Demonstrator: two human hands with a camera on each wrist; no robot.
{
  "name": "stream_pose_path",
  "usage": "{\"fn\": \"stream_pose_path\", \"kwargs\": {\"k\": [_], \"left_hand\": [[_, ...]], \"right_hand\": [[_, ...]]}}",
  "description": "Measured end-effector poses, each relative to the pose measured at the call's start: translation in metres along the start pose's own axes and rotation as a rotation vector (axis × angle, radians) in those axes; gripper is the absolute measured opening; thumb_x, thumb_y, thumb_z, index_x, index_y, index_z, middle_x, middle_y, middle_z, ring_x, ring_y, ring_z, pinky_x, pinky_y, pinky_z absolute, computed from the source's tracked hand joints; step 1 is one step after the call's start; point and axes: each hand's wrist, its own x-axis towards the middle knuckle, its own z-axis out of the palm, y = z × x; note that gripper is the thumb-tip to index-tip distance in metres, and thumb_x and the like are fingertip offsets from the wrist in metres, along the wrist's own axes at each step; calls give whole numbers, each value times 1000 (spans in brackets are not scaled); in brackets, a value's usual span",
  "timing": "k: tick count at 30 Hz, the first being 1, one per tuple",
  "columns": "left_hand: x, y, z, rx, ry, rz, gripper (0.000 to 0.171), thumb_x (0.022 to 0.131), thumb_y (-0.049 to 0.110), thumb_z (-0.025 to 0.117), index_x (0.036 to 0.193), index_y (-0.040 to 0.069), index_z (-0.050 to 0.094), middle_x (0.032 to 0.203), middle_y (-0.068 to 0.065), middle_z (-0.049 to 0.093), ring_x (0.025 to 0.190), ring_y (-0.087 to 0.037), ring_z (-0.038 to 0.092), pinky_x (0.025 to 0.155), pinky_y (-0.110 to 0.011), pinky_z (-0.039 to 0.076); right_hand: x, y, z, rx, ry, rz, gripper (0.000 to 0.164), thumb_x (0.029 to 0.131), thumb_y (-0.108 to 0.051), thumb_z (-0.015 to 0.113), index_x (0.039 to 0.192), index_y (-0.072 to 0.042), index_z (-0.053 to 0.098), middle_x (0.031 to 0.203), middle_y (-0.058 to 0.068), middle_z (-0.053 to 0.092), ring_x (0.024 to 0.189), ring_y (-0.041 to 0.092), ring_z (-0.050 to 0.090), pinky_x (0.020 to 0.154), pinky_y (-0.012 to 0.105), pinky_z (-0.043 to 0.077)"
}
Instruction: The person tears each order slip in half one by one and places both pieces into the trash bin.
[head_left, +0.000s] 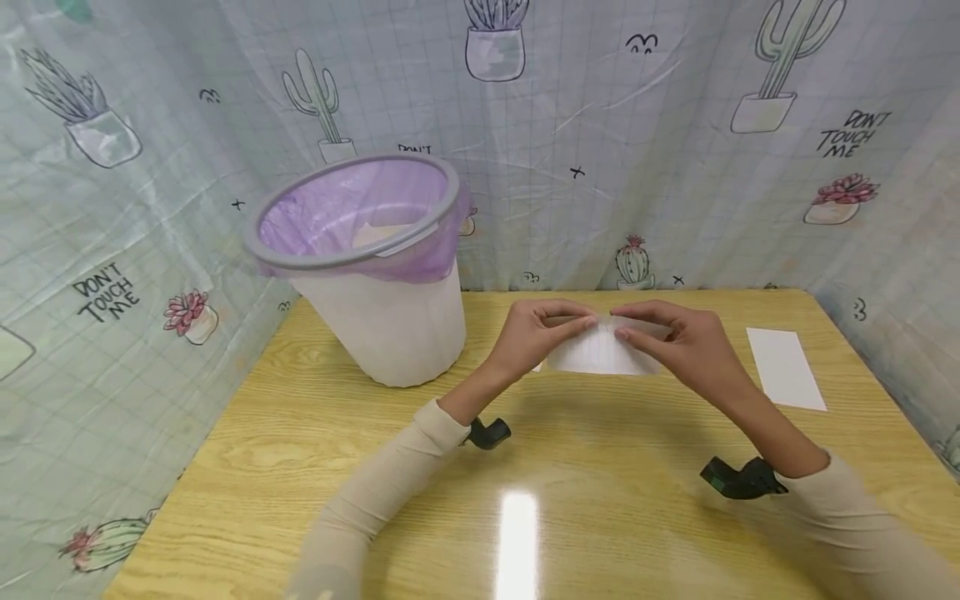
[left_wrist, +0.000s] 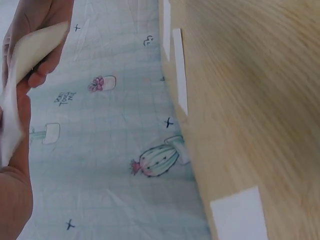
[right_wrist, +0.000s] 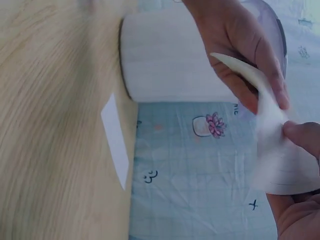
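Observation:
A white sheet of paper (head_left: 600, 354) with faint lines is held up above the table between both hands. My left hand (head_left: 536, 333) pinches its upper edge between thumb and fingers. Close beside it, my right hand (head_left: 682, 337) pinches the same edge in a like grip. In the right wrist view the paper (right_wrist: 287, 170) is bent and twisted, one part leaning toward the left hand (right_wrist: 245, 40) and the rest spreading by the right hand (right_wrist: 305, 215). The left wrist view shows the paper (left_wrist: 40, 47) curved between the two hands.
A white bin (head_left: 397, 325) with a grey rim and purple liner (head_left: 315, 225) stands at the table's back left, with something pale inside. Another white paper (head_left: 786, 367) lies at the right on the wooden table (head_left: 315, 467). A cactus-print curtain (head_left: 555, 225) hangs behind.

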Motion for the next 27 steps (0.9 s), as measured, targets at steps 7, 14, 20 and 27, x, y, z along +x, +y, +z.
{"fn": "stream_pose_path", "kwargs": {"k": [7,14,20,27], "left_hand": [[-2,3,-18,85,-100,84,23,87,20,69,109,12,73,105,0,71,76,-1,66,69,-21,53],[-7,13,-34,76,-91,44,19,86,10,68,104,5,74,100,-4,72,76,-8,67,65,-25,53],[-15,25,-42,86,-91,47,17,87,4,67,101,-2,72,97,-12,72,77,-19,70,70,-31,56],[-15,27,-49,49,-78,45,17,87,3,66,102,-4,71,98,-13,71,78,-21,69,71,-32,56]], "right_hand": [[4,-3,-16,-63,-17,-140,22,83,-9,72,99,-24,72,90,-10,70,62,3,61,55,13,44],[5,-8,-26,-29,-58,-69,21,84,-10,71,97,-27,74,92,-8,72,76,1,66,63,11,48],[9,-7,-23,-44,-62,-37,15,85,-14,71,93,-25,75,90,-6,72,75,1,67,63,13,50],[15,-11,-19,-46,-59,-42,14,85,-15,71,94,-25,75,89,-7,72,73,1,67,60,14,50]]}}
